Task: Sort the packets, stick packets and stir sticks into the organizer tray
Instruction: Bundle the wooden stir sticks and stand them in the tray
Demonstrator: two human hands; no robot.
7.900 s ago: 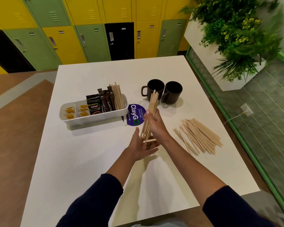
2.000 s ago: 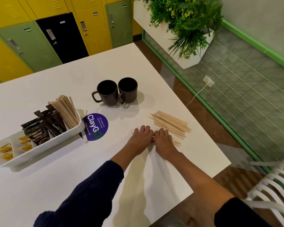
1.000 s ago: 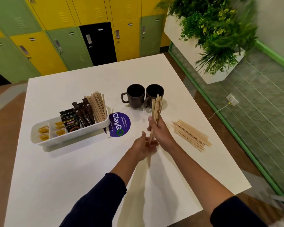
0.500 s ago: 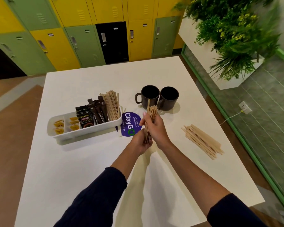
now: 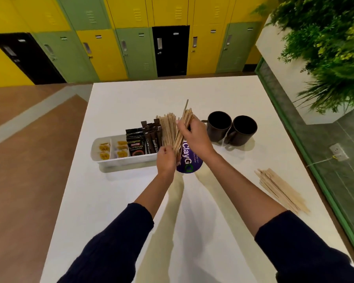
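Note:
A white organizer tray [image 5: 123, 161] stands on the table, holding yellow packets [image 5: 104, 150] at its left, black packets [image 5: 135, 144] and brown stick packets [image 5: 152, 137] in the middle, and upright wooden stir sticks [image 5: 168, 129] at its right end. My right hand [image 5: 194, 135] grips the upper part of a bundle of stir sticks [image 5: 183, 127], tilted over the tray's right end. My left hand [image 5: 166, 160] holds the bundle's lower end. A loose pile of stir sticks [image 5: 280, 189] lies on the table at the right.
Two dark mugs [image 5: 231, 127] stand side by side right of the tray. A purple round sticker [image 5: 189, 162] lies under my hands. The white table [image 5: 114, 201] ends close to the pile at right. Lockers and a planter stand beyond.
Both hands have carried the bundle of stir sticks up and left, from in front of the purple sticker to the right end of the tray.

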